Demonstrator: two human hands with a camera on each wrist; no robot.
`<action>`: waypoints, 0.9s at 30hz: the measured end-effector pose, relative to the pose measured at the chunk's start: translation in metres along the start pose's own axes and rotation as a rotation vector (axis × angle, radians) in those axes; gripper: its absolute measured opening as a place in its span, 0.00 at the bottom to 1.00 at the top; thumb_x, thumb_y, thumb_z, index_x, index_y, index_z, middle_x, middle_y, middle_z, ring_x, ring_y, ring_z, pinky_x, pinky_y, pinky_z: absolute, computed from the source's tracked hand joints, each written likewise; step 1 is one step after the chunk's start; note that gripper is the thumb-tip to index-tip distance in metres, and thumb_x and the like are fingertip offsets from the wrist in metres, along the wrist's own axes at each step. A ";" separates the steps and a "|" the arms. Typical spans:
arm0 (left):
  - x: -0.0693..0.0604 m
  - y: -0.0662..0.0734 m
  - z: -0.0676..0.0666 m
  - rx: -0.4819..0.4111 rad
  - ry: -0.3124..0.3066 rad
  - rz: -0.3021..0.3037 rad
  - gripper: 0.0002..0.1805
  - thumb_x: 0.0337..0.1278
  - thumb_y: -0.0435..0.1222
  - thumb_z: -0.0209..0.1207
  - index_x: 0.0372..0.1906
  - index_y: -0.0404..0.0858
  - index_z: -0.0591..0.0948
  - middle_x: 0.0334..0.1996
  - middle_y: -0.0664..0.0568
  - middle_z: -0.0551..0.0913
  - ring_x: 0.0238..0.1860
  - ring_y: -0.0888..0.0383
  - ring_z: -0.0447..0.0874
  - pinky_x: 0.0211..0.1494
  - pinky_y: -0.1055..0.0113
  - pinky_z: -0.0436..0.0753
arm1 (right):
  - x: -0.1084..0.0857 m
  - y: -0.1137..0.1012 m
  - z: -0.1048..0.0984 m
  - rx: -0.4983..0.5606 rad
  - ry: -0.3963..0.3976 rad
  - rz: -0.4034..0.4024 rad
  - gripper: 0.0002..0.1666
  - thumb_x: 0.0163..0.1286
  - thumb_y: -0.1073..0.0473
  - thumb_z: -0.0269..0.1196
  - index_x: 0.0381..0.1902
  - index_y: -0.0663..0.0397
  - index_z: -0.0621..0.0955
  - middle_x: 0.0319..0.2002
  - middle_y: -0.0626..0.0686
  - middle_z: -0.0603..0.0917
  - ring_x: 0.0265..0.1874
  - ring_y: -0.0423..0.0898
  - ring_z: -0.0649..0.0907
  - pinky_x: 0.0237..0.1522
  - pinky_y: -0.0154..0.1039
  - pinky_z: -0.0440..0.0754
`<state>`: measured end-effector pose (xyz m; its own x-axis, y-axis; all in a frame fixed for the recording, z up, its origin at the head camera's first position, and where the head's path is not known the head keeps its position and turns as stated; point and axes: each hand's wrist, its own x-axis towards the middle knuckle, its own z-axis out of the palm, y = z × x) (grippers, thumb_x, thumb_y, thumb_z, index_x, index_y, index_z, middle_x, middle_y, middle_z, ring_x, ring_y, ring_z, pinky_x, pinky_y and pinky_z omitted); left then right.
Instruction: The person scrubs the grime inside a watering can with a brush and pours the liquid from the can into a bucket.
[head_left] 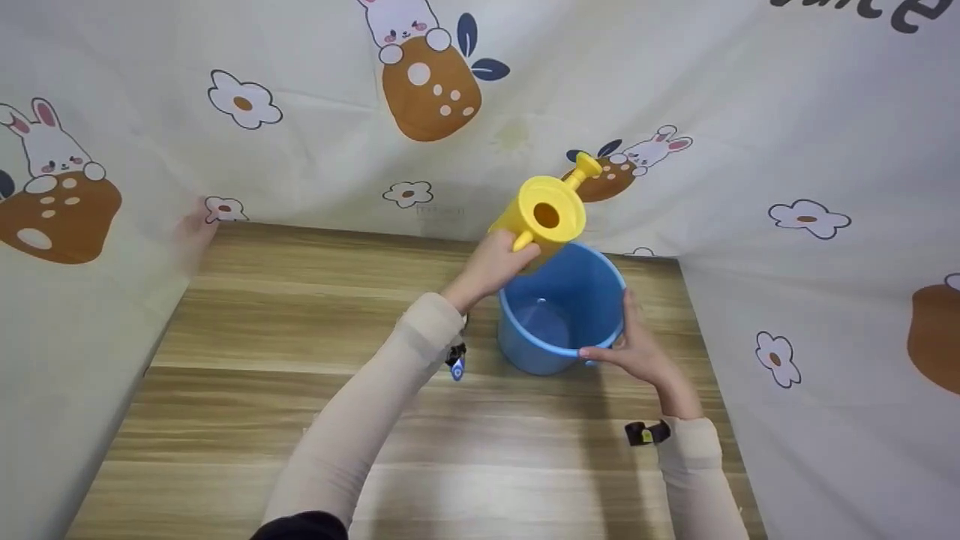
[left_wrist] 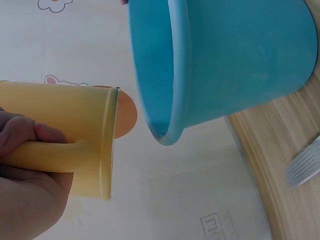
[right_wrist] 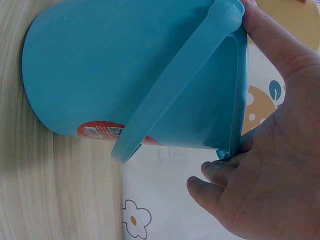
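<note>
My left hand grips the handle of a yellow watering can, fingers wrapped around it in the left wrist view. The can is held in the air over the back left of a blue bucket, its spout pointing up toward the back wall. Through the round hole in its top, the inside looks dark. The bucket stands upright on the floor. My right hand holds the bucket's rim at the front right, thumb by the pivot of its handle. Whether the bucket holds water, I cannot tell.
Pale sheeting with rabbit and flower prints hangs around the wood-patterned floor, close behind and right of the bucket. Black camera mounts sit on both wrists. A grey ribbed piece, unidentifiable, shows over the floor in the left wrist view.
</note>
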<state>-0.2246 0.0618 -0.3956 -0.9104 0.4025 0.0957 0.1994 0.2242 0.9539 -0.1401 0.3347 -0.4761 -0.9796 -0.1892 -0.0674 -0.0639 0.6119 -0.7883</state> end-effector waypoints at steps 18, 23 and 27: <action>-0.004 -0.018 -0.010 -0.037 0.069 -0.030 0.18 0.58 0.35 0.54 0.14 0.46 0.66 0.11 0.61 0.64 0.16 0.64 0.62 0.23 0.72 0.62 | 0.000 0.000 0.000 0.017 0.019 -0.028 0.77 0.52 0.58 0.78 0.78 0.60 0.34 0.78 0.68 0.38 0.77 0.68 0.46 0.72 0.71 0.46; -0.007 -0.023 -0.014 -0.063 0.074 -0.067 0.17 0.60 0.36 0.54 0.16 0.46 0.66 0.12 0.60 0.66 0.18 0.63 0.63 0.24 0.72 0.64 | 0.000 0.000 0.001 0.030 0.023 -0.027 0.76 0.52 0.59 0.78 0.79 0.57 0.34 0.78 0.67 0.38 0.77 0.68 0.47 0.73 0.71 0.46; -0.009 -0.027 -0.017 -0.084 0.071 -0.082 0.16 0.61 0.36 0.53 0.18 0.45 0.67 0.14 0.59 0.67 0.19 0.62 0.65 0.26 0.71 0.67 | 0.000 0.000 0.001 0.007 0.023 -0.011 0.77 0.52 0.59 0.78 0.79 0.58 0.33 0.78 0.68 0.38 0.77 0.69 0.46 0.72 0.71 0.47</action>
<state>-0.2278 0.0370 -0.4172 -0.9463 0.3215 0.0337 0.0953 0.1777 0.9795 -0.1401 0.3337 -0.4763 -0.9829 -0.1783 -0.0452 -0.0732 0.6044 -0.7933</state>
